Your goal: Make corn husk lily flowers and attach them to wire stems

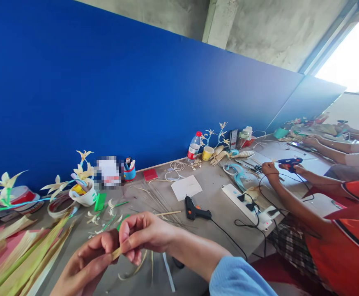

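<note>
A small pale yellow strip [116,253] is pinched between both hands, low in the head view. My left hand [90,261] grips its left end between thumb and fingers. On its right end, the thumb and fingertips of my right hand [144,234] are closed. Just behind the hands lie small white flowers with green stems [110,211] and a green block [100,202]. Thin loose strips [152,267] are on the grey table [208,238] below my right wrist. The fingers partly hide the held strip.
A black glue gun [197,209] with a trailing cord lies right of my hands, near a white power strip [244,205]. Long dried leaves [40,255] are at left. A bottle [194,147] stands farther back. At right, a person in red holds a blue glue gun [290,161].
</note>
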`<move>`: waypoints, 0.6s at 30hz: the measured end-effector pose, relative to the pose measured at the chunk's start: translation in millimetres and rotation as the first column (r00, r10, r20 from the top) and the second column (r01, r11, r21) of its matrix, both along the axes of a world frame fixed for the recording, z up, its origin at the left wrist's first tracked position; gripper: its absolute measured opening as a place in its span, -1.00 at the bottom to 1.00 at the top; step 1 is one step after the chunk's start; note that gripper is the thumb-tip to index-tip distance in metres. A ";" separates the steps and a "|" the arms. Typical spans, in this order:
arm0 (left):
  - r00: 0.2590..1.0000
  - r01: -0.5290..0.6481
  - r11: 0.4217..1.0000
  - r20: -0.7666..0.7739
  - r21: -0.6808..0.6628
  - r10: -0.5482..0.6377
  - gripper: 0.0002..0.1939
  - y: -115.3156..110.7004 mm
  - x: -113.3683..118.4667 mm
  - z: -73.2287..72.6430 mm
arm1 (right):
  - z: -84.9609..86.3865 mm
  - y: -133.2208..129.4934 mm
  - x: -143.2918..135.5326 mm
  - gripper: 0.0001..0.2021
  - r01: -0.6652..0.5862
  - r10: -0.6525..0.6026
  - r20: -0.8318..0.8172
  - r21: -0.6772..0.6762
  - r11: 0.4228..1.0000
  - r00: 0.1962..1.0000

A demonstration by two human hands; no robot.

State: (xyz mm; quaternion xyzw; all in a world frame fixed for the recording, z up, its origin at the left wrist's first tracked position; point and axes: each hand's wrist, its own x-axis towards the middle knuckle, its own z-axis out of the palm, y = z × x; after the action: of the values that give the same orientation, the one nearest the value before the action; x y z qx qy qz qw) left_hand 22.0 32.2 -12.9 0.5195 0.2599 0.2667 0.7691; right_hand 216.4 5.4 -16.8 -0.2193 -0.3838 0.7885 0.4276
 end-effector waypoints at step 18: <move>0.977 -0.109 0.994 0.183 -0.020 0.110 -0.85 -3.4 13.8 -14.6 | 8.3 -3.5 0.6 -0.79 0.132 -0.132 0.056 0.017 0.991 0.990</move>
State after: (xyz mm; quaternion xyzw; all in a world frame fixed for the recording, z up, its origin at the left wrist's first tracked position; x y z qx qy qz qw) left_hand 35.8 28.8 -27.5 0.4737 0.2171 0.3543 0.7765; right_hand 216.9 1.9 -8.5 -0.2639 -0.3857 0.7494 0.4691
